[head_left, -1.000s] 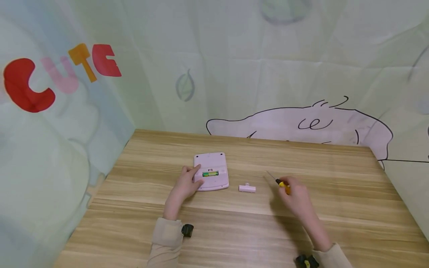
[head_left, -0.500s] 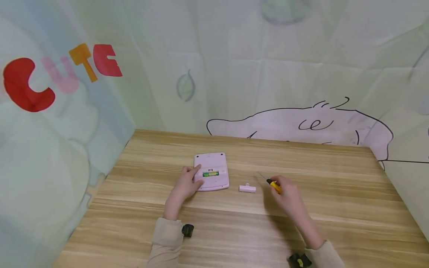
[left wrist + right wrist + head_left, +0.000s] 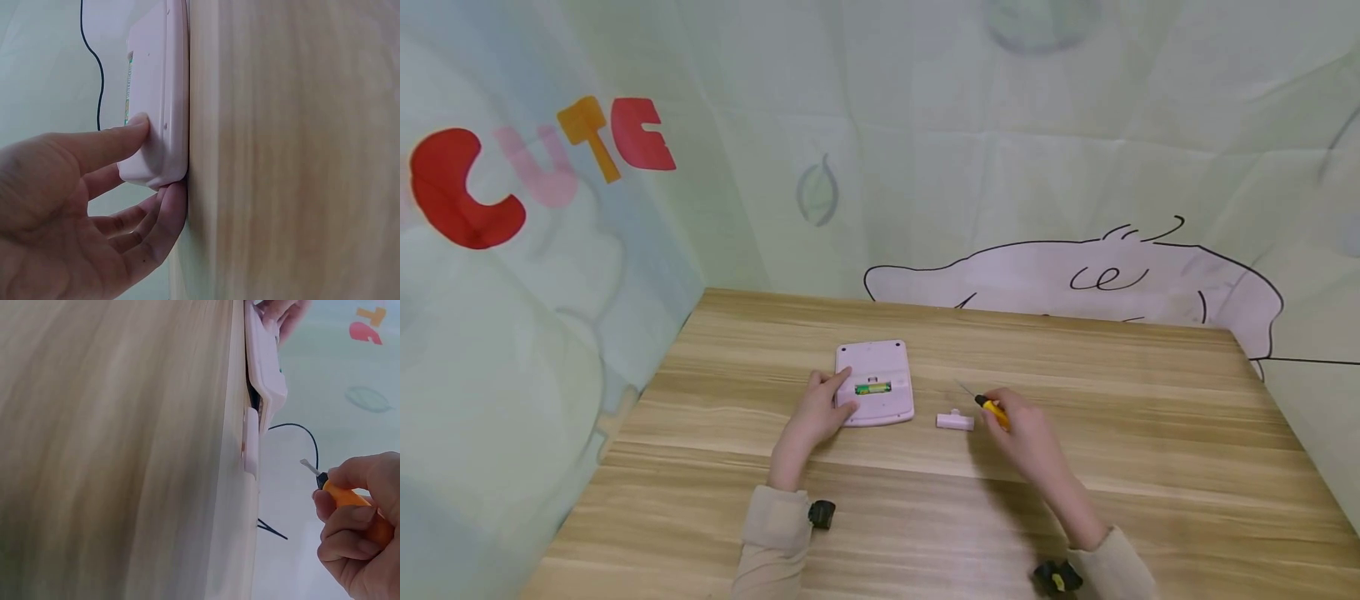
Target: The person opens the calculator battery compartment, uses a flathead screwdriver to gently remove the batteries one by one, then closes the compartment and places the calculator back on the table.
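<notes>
A pink device [image 3: 883,358] lies on the table, its back face up, with a green battery [image 3: 873,387] in an uncovered slot. The left hand [image 3: 814,417] grips its left edge; in the left wrist view the thumb of the left hand [image 3: 81,206] lies on the back face and the fingers are at its edge. A small pink cover [image 3: 955,422] lies apart, right of the device. Above the table, the right hand [image 3: 1028,433] holds a yellow and black screwdriver [image 3: 996,412], tip pointing up and left. In the right wrist view, fingers curl round the orange handle [image 3: 350,499].
The wooden table [image 3: 760,350] meets a printed cloth backdrop [image 3: 925,167] along its far and left edges. A black wrist device [image 3: 822,514] sits by the left sleeve, another [image 3: 1057,577] by the right sleeve.
The right hand has moved left with the screwdriver, nearer the small cover and the device. The left hand still holds the device in the same place.
</notes>
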{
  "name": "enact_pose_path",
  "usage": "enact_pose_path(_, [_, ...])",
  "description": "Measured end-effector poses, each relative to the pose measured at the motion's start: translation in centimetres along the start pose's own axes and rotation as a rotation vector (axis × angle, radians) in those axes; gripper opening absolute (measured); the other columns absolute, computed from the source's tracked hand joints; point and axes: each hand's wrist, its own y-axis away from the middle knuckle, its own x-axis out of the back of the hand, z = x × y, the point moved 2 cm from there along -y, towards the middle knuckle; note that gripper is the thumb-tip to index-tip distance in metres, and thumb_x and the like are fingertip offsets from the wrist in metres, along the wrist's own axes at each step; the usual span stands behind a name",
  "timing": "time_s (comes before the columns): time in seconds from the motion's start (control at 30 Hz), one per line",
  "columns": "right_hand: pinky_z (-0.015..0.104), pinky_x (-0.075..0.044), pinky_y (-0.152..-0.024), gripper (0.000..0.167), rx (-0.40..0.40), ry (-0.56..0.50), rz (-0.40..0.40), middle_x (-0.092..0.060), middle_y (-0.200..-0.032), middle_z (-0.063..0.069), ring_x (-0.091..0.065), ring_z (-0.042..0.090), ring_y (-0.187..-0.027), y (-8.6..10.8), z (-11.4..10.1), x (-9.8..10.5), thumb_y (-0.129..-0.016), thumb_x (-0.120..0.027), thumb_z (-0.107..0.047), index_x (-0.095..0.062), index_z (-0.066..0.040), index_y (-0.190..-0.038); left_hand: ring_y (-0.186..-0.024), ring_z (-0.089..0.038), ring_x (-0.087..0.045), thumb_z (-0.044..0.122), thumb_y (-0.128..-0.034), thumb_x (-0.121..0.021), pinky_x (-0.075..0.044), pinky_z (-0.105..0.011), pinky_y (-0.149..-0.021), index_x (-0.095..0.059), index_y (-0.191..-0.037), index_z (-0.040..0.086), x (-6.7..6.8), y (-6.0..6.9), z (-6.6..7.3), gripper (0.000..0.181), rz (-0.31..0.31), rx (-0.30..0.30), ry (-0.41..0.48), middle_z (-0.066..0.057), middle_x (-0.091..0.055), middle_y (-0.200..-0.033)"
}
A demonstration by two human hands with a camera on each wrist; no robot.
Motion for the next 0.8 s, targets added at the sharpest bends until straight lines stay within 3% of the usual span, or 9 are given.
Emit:
enact_pose_path(0.13, [0.032, -0.054, -0.065, 0.018, 0.013, -0.01, -0.023, -0.071, -0.091, 0.013, -0.064, 0.019, -0.075, -0.1, -0.5, -0.2, -0.086, -0.069, -0.009, -0.067, 0.0, -0.102, -0.097, -0.027, -0.05, 0.017, -0.09, -0.065, -0.046, -0.045, -0.091, -0.044, -0.143, 0.005, 0.0, 0.0, 0.0, 0.058, 0.003, -0.001, 0.005, -0.023, -0.045, -0.123])
enact_pose_path(0.47, [0.036, -0.056, -0.071, 0.018, 0.055, -0.022, -0.031, -0.071, -0.093, 0.012, -0.065, 0.022, -0.082, -0.4, -1.7, -1.3, -0.085, -0.07, -0.01, -0.068, -0.001, -0.1, -0.096, -0.026, -0.05, 0.017, -0.0903, -0.065, -0.046, -0.044, -0.089, -0.044, -0.143, 0.005, 0.0, 0.0, 0.0, 0.058, 0.0, -0.003, -0.001, -0.023, -0.045, -0.123])
enact_pose_path(0.8, [0.035, -0.056, -0.072, 0.017, 0.035, -0.03, -0.076, -0.071, -0.095, 0.01, -0.066, 0.019, -0.082, -0.8, -2.9, -2.1, -0.087, -0.069, -0.014, -0.067, -0.004, -0.101, -0.095, -0.027, -0.051, 0.018, -0.0905, -0.065, -0.046, -0.044, -0.089, -0.044, -0.143, 0.004, 0.1, 0.0, 0.0, 0.058, 0.004, -0.02, -0.011, -0.023, -0.045, -0.123])
